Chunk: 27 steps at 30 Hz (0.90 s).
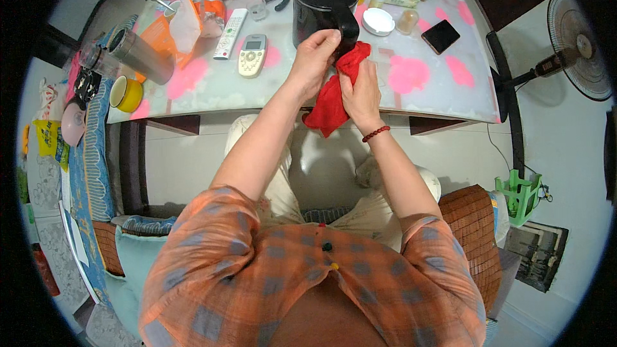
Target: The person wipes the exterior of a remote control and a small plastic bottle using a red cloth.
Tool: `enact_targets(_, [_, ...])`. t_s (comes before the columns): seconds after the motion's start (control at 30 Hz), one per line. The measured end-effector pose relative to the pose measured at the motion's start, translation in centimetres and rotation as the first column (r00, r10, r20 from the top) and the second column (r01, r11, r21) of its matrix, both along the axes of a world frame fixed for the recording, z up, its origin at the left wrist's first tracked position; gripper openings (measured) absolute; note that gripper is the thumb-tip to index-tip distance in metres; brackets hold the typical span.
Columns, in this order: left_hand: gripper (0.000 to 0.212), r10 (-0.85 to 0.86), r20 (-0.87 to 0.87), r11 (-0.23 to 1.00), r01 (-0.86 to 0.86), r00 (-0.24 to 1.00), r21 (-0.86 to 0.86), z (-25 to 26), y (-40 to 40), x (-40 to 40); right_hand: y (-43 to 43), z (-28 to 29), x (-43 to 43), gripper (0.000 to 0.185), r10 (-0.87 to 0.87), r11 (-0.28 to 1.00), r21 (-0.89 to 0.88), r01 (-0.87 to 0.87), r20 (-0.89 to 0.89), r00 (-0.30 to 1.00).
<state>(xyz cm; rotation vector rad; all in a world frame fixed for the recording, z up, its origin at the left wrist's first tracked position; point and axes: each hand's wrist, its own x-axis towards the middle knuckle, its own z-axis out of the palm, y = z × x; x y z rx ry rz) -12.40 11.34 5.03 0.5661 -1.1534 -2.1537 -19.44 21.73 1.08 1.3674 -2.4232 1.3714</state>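
A black electric kettle (pixel 313 14) with its lid on stands upright near the table's front edge, its handle (pixel 346 24) turned towards me. My left hand (pixel 313 58) pinches at the inner side of the handle's lower end; the fingertips are partly hidden. In my right hand (pixel 361 91) is a bunched red cloth (pixel 332 106). The cloth's upper part touches the lower end of the handle, while its loose corner hangs past the table edge. A red bead bracelet (pixel 376 133) circles my right wrist.
Left of the kettle lie a white remote control (pixel 231 33), an air-conditioner remote (pixel 252 55), a steel tumbler (pixel 140 55) and a yellow enamel mug (pixel 126 94). To its right are a white round lid (pixel 378 21), a small jar (pixel 407 21) and a smartphone (pixel 440 36). An electric fan (pixel 581 46) stands beyond the table (pixel 448 101).
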Motion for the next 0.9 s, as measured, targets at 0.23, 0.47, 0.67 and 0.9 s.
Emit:
enact_targets(0.23, [0.033,0.083,0.269,0.932,0.021,0.96,-0.363,-1.3,0.1,4.0,2.2,2.4,-1.7,0.039,0.006,0.985,0.162,-0.049,0.255,0.967])
enact_targets(0.47, [0.049,-0.195,0.155,0.95,0.226,0.968,-0.214,-0.7,2.7,6.7,2.7,7.2,0.2,0.05,0.33,0.931,0.013,-0.365,0.4,0.855])
enact_targets(0.67, [0.039,0.351,0.053,0.701,-0.225,0.935,-0.676,0.2,-2.3,5.0,-0.9,6.2,-2.8,0.049,0.216,0.944,-0.294,-0.15,0.208,0.954])
enact_targets(0.9, [0.04,0.596,0.131,0.208,0.005,0.792,-0.978,1.0,-1.3,1.3,-3.8,3.9,-2.2,0.05,0.337,0.901,-0.393,-0.183,0.368,0.867])
